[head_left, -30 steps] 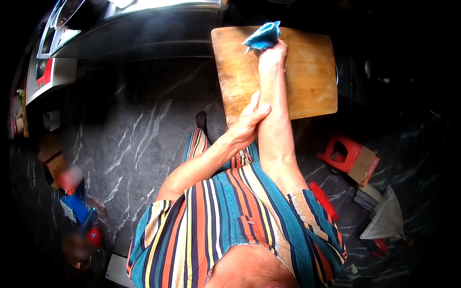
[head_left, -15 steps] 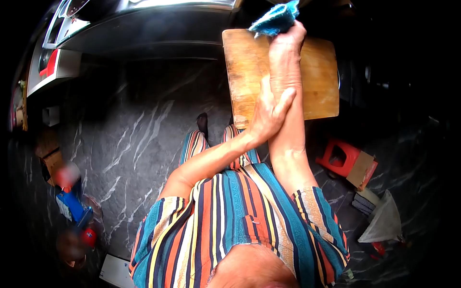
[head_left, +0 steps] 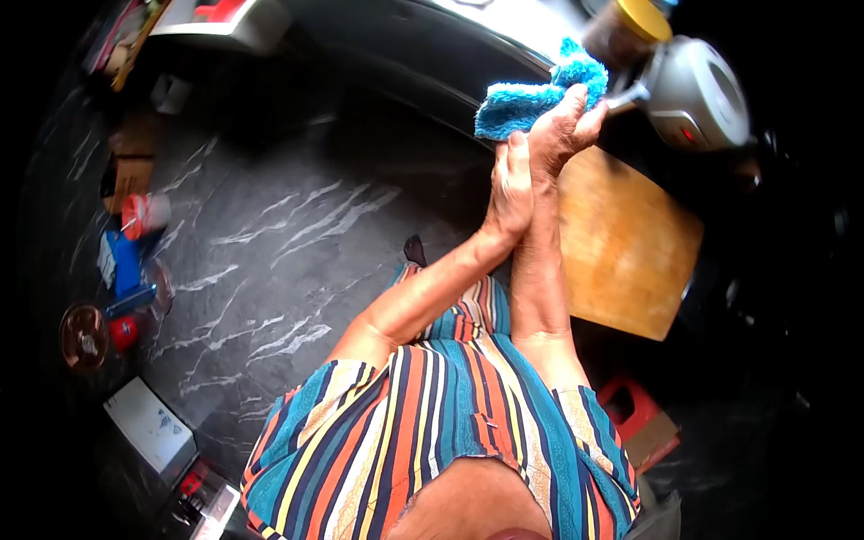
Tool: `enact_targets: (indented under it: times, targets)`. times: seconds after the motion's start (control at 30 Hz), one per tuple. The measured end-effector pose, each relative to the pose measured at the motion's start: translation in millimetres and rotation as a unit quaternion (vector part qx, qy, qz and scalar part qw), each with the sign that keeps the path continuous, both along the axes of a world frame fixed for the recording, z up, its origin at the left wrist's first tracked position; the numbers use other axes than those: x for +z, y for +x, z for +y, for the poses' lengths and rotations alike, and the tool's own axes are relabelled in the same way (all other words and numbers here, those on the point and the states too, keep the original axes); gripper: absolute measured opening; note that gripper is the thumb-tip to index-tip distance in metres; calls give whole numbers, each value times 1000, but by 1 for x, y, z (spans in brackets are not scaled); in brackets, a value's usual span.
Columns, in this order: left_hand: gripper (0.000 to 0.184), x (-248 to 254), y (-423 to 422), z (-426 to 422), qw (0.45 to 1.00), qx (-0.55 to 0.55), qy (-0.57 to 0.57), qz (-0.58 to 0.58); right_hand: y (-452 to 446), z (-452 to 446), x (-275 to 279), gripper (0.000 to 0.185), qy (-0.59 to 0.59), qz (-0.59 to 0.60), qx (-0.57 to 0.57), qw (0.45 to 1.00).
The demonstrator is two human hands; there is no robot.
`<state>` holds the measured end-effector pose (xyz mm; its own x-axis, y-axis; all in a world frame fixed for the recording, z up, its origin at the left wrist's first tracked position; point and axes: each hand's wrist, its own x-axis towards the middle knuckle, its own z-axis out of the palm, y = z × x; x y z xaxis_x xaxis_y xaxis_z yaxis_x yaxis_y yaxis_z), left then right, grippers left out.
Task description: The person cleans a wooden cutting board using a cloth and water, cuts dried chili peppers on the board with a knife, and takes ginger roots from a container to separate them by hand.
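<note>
Clamping the blue cloth (head_left: 520, 108) — grip partly hidden — the right hand (head_left: 558, 139) touches the flat left hand (head_left: 511, 196).

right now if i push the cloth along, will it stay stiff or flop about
Probably floppy: the cloth bunches up at the right hand, and one part sticks out to the side. It looks light for its size, being a fluffy fabric in a one-handed grip. With that soft, crumpled shape, it would likely fold rather than roll.

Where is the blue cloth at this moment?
In the head view, the blue cloth is near the top, right of centre, held in the right hand, beyond the left hand's fingertips and above the wooden board in the picture.
</note>
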<state>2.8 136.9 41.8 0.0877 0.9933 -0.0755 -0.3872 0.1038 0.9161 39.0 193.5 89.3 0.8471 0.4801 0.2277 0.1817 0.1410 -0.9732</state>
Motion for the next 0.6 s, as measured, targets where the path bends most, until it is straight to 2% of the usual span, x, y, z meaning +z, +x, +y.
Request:
enact_targets:
  times: [0.07, 0.1, 0.13, 0.17, 0.2, 0.27, 0.33, 0.37, 0.43, 0.5, 0.57, 0.6]
  targets:
    - [51, 24, -21, -15, 996, 27, 18, 77, -22, 14, 0, 29, 42, -17, 27, 999]
    - [55, 18, -24, -38, 991, 27, 26, 127, -24, 15, -9, 28, 62, -14, 33, 997]
    - [63, 27, -33, -38, 983, 39, 83, 157, -32, 25, -6, 28, 76, -26, 49, 996]
    - [68, 39, -41, -46, 982, 42, 88, 165, -40, 41, -12, 27, 82, -79, 59, 992]
    - [70, 50, -50, -50, 974, 47, 118, 187, -54, 45, 8, 25, 51, -60, 79, 994]
    - [75, 80, -71, -59, 956, 49, 171, 232, -83, 71, 37, 23, 69, -95, 81, 990]
    - [79, 87, -85, -61, 959, 56, 169, 220, -113, 104, 57, 22, 77, -108, 110, 985]
    - [81, 94, -102, -62, 954, 59, 182, 229, -135, 123, 68, 22, 82, -171, 101, 977]
    - [82, 95, -140, -41, 963, 67, 156, 211, -190, 151, 71, 23, 56, -110, 151, 981]
    - [82, 84, -175, 14, 967, 106, 164, 161, -234, 193, 57, 24, 56, -116, 159, 979]
    - [82, 98, -226, 94, 994, 77, 76, -29, -277, 234, 62, 25, 36, -76, 177, 981]
    - [82, 93, -244, 127, 993, 98, 67, 9, -298, 252, 60, 25, 41, -75, 182, 980]
